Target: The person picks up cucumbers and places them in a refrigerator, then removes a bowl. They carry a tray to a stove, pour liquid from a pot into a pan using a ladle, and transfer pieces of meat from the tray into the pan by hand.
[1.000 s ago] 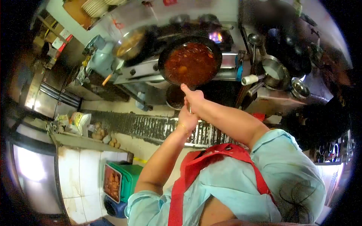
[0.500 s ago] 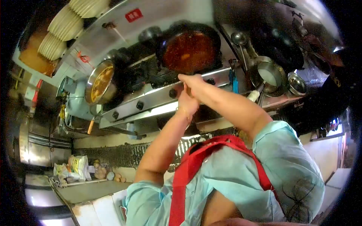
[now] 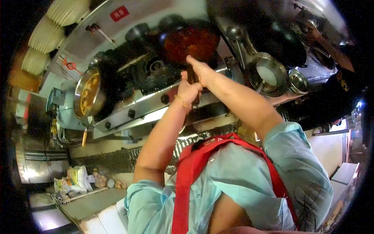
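Both hands are closed on the dark straight handle [image 3: 191, 78] of a black round metal pan [image 3: 191, 41] filled with red, oily sauce. The pan sits just beyond the fingertips, over the burner of a steel stove [image 3: 136, 109] with black knobs along its front.

The right hand [image 3: 200, 70] is the forward one. Its fingers are curled round the handle, with one digit laid straight along the top and pointing at the pan's rim. The left hand [image 3: 189, 89], with a thin gold bracelet at the wrist, grips directly behind it, touching it, fingers pressed together and wrapped under the handle.

To the left of the fingers stands a steel pot of yellow-orange food [image 3: 87, 95]. To their right is a steel pot of white liquid [image 3: 269, 74], with a small steel bowl [image 3: 298, 81] just beside it.

Beyond the fingers and to the left, a red label with white characters [image 3: 119, 13] is fixed to the steel back wall, but the writing is too small to read. Stacked pale plates [image 3: 46, 27] sit further left.
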Action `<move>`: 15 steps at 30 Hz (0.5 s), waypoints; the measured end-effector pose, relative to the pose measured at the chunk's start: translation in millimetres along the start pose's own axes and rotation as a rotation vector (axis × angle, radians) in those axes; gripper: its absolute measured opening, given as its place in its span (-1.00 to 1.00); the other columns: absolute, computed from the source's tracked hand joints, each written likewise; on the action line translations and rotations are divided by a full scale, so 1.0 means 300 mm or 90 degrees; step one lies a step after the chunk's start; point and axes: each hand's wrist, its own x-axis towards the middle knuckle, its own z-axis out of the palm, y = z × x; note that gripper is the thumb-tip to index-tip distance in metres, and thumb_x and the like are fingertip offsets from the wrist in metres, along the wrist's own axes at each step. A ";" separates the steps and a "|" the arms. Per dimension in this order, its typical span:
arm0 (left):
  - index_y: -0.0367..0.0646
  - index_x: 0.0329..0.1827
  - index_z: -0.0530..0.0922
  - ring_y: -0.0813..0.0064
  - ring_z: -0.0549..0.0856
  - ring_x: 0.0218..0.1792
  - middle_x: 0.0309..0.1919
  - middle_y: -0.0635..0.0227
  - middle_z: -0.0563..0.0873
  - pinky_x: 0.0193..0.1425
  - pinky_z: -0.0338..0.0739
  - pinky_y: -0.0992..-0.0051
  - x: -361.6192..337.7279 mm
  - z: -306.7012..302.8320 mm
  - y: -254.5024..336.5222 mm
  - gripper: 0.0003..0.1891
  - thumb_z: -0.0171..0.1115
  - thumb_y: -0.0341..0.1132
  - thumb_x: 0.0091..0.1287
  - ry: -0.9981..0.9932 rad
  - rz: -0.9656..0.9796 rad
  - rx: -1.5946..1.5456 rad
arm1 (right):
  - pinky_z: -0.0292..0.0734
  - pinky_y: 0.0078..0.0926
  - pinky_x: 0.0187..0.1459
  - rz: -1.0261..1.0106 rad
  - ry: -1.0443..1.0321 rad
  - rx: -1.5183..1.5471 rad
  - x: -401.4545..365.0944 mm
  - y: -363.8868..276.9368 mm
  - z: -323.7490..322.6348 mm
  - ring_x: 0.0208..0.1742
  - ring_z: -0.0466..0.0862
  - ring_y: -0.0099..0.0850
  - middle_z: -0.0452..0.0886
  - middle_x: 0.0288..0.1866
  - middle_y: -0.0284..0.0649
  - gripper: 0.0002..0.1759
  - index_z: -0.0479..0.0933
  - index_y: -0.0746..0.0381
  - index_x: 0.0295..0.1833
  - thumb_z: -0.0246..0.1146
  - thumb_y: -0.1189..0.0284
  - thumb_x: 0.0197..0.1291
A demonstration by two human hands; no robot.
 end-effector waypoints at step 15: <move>-0.20 -0.26 0.32 0.38 0.58 -0.57 -0.53 0.25 0.51 -0.61 0.45 0.36 0.044 0.079 0.016 -0.76 0.21 -0.49 0.09 -0.002 -0.155 0.012 | 0.47 -0.58 -0.10 -0.550 0.133 -0.250 -0.423 0.024 -0.831 -0.15 0.57 -0.52 0.62 -0.03 -0.23 -0.58 0.37 0.26 0.21 0.17 0.36 0.27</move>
